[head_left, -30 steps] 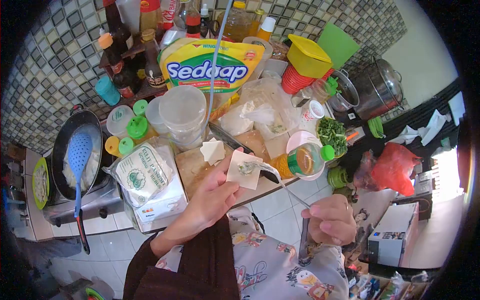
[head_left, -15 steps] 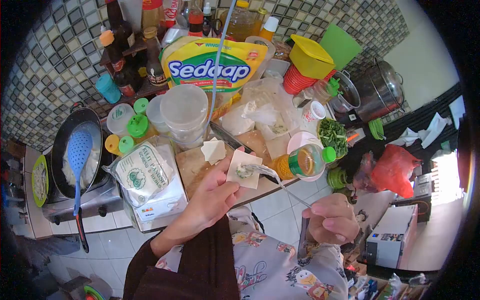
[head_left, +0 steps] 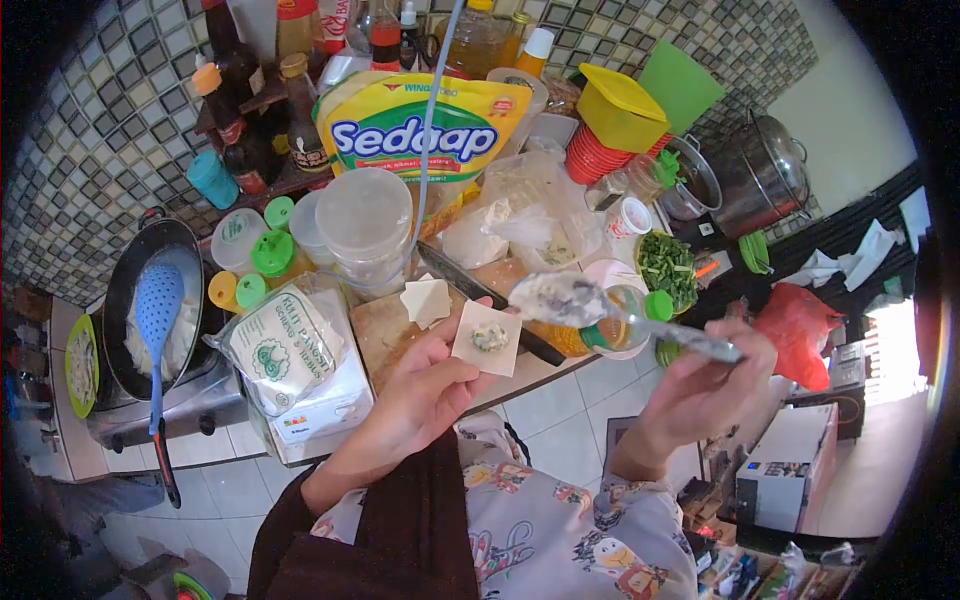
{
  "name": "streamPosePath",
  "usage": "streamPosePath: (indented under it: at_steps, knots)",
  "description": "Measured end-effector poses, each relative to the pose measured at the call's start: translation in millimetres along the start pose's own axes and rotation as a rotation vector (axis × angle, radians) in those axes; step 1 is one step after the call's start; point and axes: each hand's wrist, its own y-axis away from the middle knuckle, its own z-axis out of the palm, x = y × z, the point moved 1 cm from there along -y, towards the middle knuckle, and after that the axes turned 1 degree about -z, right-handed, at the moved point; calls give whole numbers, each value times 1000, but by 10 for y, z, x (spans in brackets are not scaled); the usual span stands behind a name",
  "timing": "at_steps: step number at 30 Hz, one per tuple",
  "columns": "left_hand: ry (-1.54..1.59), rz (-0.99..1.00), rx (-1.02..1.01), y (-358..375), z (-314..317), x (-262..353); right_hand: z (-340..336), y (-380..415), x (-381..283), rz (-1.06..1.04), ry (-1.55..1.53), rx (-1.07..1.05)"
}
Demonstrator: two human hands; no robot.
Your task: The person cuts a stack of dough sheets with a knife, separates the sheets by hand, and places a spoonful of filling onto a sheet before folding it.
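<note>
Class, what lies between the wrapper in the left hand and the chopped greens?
In the head view, a raised spoon, a knife's black handle and a green-capped bottle by a pale plate show between the wrapper and the chopped greens.

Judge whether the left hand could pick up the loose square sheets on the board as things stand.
Probably not easily: the left hand holds a sheet topped with filling. The loose square sheets lie close by on the board, though, with nothing covering them.

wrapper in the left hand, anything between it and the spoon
Nothing visible stands between the wrapper and the spoon in the right hand; the knife shows there but seems to lie lower, on the cutting board.
</note>
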Motion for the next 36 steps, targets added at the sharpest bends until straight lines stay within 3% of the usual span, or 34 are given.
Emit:
streamPosePath:
  at_steps: [2,4,6,7,9,13,18,24,26,27,30,33,35,36]
  knots:
    - [15,4,-28,-21,-57,-7,-34,-170,107,13,30,116]
    - [29,8,-57,-42,-58,-7,-104,-300,184,207,-56,142]
    - [216,-13,28,-71,-53,-15,-283,-446,385,357,-248,29]
    - [216,-15,26,-83,-56,-10,-338,-498,491,356,-246,31]
    - [249,-26,28,-97,-50,0,-428,-585,748,538,-341,138]
    - [281,-38,36,-126,-100,-28,-676,-614,1469,559,-306,133]
    - [241,-18,24,-142,-102,-34,-678,-387,2113,547,-15,-140]
    - [185,18,29,-138,-112,-40,-694,-281,2418,644,-34,-218]
    - [154,33,47,-133,-83,-31,-754,-338,2341,623,260,-284]
    - [123,47,69,-128,-77,-21,-723,-372,2204,622,256,-287]
    - [145,62,81,-132,-141,1,-629,-520,1456,315,548,-115]
    - [118,91,92,-148,-168,19,-431,-417,654,97,444,49]
    - [110,100,107,-168,-158,5,-298,-147,375,-151,463,-90]
    - [102,110,118,-179,-141,-4,-176,-33,230,-259,530,-313]
